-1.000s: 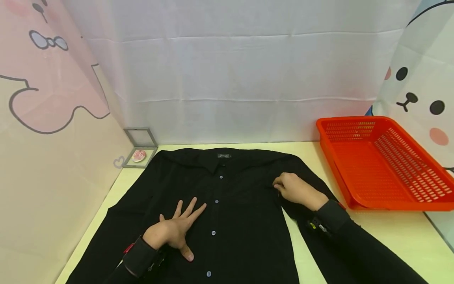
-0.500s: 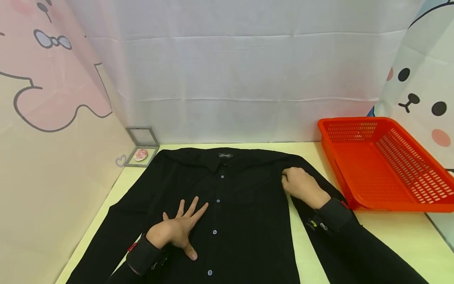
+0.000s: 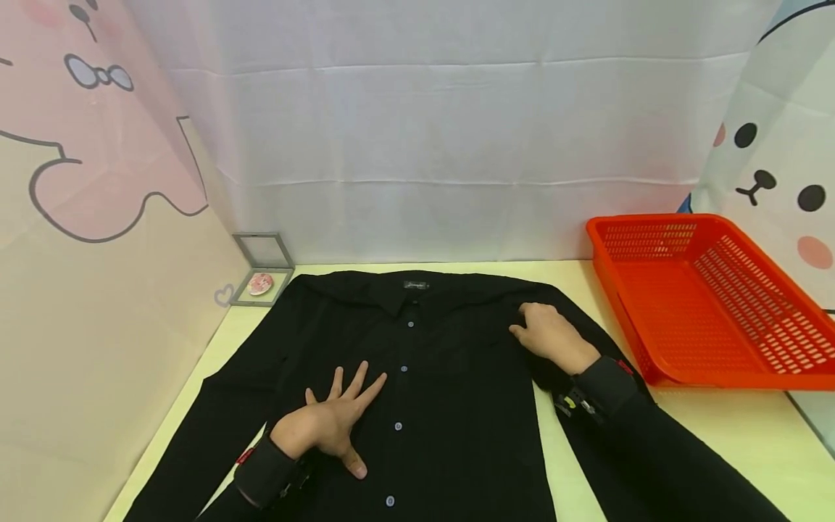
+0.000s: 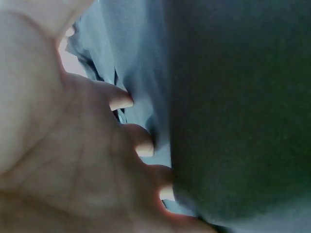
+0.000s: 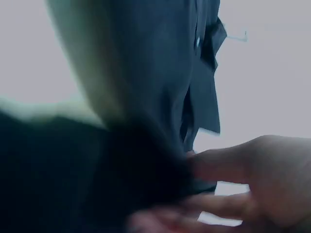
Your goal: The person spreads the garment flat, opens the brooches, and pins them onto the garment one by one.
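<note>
Up on my head view, a black shirt [image 3: 457, 413] lies spread over the pale yellow table [image 3: 711, 428], collar toward the back, pale buttons [image 3: 399, 426] running down its front. Here's the left hand [image 3: 329, 424], flat on the shirt's chest just left of the button row, all 5 digits fanned wide: that grip is released. On the left wrist feed I get its palm up close, fingertips against the cloth. Across now to the right hand [image 3: 550, 333], up by the armpit on the right, thumb and index finger apart at the tips. My right wrist feed shows its fingers [image 5: 223, 204] blurred against dark fabric, so I can't tell whether this grip is grasping any of it. The black-clad right forearm [image 3: 678, 449] passes over the shirt's sleeve [image 3: 577, 322] on that side. Near that sleeve sits an orange-red basket [image 3: 737, 379], its sides perforated. Back left, just beside the shirt's shoulder, there's a small grey case [image 3: 251, 304], lid raised, with a pink and white round item [image 3: 260, 283] inside. White cloth [image 3: 417, 145] hangs behind it all.
</note>
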### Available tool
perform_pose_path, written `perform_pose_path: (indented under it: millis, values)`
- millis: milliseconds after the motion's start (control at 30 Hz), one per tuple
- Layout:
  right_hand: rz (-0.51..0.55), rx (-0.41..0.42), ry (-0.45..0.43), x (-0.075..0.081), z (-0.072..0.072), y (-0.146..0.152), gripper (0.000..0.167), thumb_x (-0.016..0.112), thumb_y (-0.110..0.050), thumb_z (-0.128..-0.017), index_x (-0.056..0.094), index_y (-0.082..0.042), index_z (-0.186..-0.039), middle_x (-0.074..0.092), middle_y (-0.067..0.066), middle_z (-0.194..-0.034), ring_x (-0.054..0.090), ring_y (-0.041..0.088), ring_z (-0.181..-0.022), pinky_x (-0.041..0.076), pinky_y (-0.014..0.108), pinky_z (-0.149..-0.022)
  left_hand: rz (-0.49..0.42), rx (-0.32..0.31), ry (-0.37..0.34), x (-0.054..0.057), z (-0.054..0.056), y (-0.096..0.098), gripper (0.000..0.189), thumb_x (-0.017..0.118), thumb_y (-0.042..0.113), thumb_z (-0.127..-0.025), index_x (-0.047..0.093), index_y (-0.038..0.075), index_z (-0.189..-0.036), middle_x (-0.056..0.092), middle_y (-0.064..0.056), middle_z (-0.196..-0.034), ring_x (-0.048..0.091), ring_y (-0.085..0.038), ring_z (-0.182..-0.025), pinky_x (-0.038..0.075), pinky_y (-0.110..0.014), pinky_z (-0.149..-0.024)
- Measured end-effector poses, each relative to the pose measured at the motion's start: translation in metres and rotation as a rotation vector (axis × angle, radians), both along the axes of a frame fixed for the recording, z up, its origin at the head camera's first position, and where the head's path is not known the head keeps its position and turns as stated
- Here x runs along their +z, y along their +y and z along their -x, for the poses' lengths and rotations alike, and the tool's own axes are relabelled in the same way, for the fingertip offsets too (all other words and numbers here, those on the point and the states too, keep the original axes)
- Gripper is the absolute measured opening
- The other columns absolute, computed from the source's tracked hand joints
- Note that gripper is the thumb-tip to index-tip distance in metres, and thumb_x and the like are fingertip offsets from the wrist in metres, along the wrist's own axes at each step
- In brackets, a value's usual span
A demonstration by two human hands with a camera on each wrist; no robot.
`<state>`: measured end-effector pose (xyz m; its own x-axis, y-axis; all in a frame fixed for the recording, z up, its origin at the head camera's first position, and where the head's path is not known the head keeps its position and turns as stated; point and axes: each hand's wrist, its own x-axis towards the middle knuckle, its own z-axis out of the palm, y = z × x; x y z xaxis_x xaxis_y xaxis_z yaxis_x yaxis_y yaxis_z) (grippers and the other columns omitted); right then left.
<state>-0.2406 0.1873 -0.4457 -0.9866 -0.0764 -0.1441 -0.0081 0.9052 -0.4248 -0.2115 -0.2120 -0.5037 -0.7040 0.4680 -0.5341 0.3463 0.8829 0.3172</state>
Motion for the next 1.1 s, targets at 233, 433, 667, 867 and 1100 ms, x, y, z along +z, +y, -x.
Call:
perform_pose_path:
  millis: [233,433,667,867,1100]
  values:
    - [-0.051,-0.114,-0.04,0.009,0.018,0.02,0.02,0.05,0.001,-0.094,0.062,0.01,-0.108,0.062,0.026,-0.1,0.057,0.035,-0.081,0.049,0.044,-0.071,0.034,-0.048,0.017,0.001,-0.003,0.006,0.152,0.09,0.07,-0.045,-0.005,0.051,-0.162,-0.015,-0.008,-0.173,-0.011,-0.045,-0.158,-0.019,-0.081,-0.11]
    - [0.053,0.008,0.217,0.01,0.044,0.009,0.028,0.052,0.001,-0.097,0.069,0.012,-0.116,0.068,0.031,-0.113,0.064,0.044,-0.098,0.054,0.057,-0.091,-0.038,-0.075,-0.015,0.007,-0.001,0.018,0.146,0.089,0.068,-0.055,0.0,0.038,-0.166,-0.013,-0.013,-0.173,-0.009,-0.04,-0.16,-0.011,-0.077,-0.116]
    - [-0.024,0.241,-0.045,-0.008,0.07,-0.006,0.041,0.057,-0.018,-0.107,0.058,0.006,-0.14,0.061,0.029,-0.136,0.062,0.045,-0.119,0.051,0.056,-0.101,-0.029,-0.079,-0.025,0.018,-0.006,0.039,0.141,0.088,0.066,-0.064,0.001,0.027,-0.168,-0.015,-0.012,-0.173,-0.009,-0.042,-0.159,0.0,-0.078,-0.118]
    - [-0.138,0.189,-0.11,-0.015,0.085,-0.004,0.063,0.062,-0.026,-0.104,0.04,0.007,-0.153,0.037,0.037,-0.154,0.038,0.056,-0.14,0.035,0.067,-0.114,0.003,-0.079,0.008,0.002,-0.002,0.044,0.147,0.088,0.072,-0.058,0.0,0.03,-0.167,-0.017,-0.008,-0.173,-0.014,-0.038,-0.159,-0.002,-0.077,-0.119]
    - [-0.154,0.118,-0.195,-0.021,0.103,0.003,0.073,0.058,-0.034,-0.106,0.027,0.004,-0.16,0.016,0.037,-0.164,0.02,0.063,-0.146,0.027,0.073,-0.116,0.05,-0.066,0.053,0.003,0.002,0.06,0.149,0.086,0.076,-0.057,-0.003,0.03,-0.167,-0.019,-0.008,-0.173,-0.013,-0.039,-0.159,0.001,-0.083,-0.114]
